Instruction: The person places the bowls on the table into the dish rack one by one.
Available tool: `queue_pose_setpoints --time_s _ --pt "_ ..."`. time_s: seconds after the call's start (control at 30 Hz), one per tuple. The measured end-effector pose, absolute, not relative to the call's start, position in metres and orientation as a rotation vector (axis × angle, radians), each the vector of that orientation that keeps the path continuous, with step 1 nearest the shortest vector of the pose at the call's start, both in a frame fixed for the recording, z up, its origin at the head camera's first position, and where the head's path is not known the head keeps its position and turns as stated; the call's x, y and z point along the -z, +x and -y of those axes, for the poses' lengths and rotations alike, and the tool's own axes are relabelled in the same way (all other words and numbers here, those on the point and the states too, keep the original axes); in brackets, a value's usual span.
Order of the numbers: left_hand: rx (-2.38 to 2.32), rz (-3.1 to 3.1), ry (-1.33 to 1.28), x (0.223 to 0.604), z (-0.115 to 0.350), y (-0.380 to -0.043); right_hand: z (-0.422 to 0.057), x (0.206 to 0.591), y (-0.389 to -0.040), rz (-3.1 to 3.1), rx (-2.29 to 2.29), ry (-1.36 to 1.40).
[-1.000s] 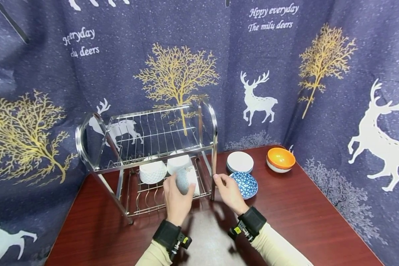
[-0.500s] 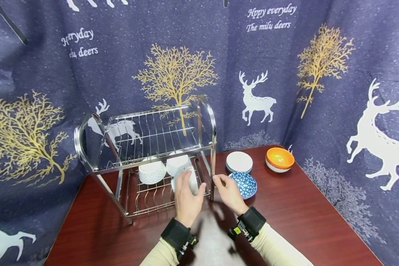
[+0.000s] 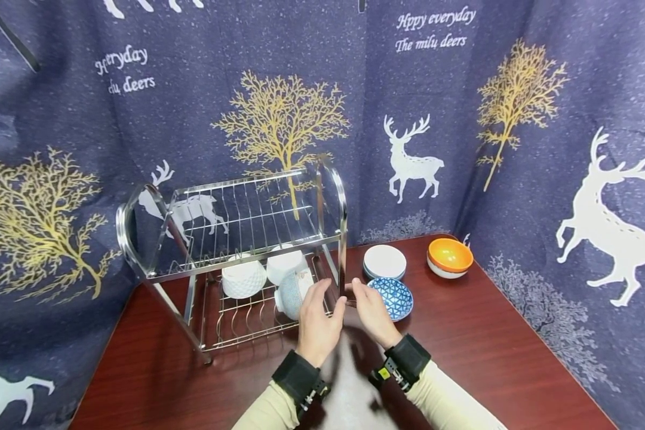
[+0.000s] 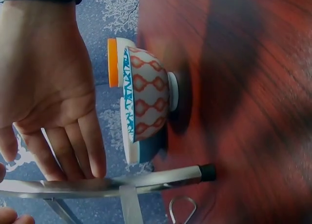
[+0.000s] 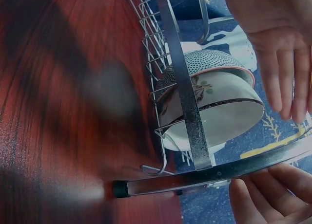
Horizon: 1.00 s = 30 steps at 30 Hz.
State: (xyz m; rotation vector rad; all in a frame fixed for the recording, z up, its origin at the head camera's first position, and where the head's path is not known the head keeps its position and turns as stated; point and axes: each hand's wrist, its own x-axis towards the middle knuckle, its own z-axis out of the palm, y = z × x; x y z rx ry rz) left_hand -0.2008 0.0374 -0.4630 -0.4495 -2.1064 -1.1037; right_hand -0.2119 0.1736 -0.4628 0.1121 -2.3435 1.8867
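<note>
On the lower tier of the metal dish rack [image 3: 236, 272], a speckled blue-grey bowl [image 5: 214, 61] lies on its side, with a white bowl [image 5: 229, 90] bearing a plant design nested against it. My left hand [image 3: 318, 328] hovers just in front of these bowls, fingers extended and nothing in its grasp. Its palm shows at the upper right of the right wrist view. My right hand [image 3: 375, 313] is beside the rack's front right post, its nearly straight fingers touching the metal [image 4: 146, 180] in the left wrist view. Two white bowls [image 3: 243, 280] stand farther back on that tier.
Right of the rack, a blue-patterned bowl [image 3: 392, 298] stands near stacked white-topped bowls [image 3: 385, 260]. An orange bowl [image 3: 450, 254] sits on a white one farther right. A printed curtain [image 3: 424, 89] hangs behind the table [image 3: 478, 352].
My left hand has let go of the speckled bowl and drawn right toward the post. The bowl stays in the rack. My right hand has barely moved, its fingers a little straighter.
</note>
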Motion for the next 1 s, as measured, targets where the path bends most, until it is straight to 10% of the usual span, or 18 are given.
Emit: queue_pose_setpoints --time_s 1.0 --pt "1.631 2.206 -0.155 0.465 -0.060 -0.203 -0.227 0.456 -0.220 2.481 -1.281 -0.064"
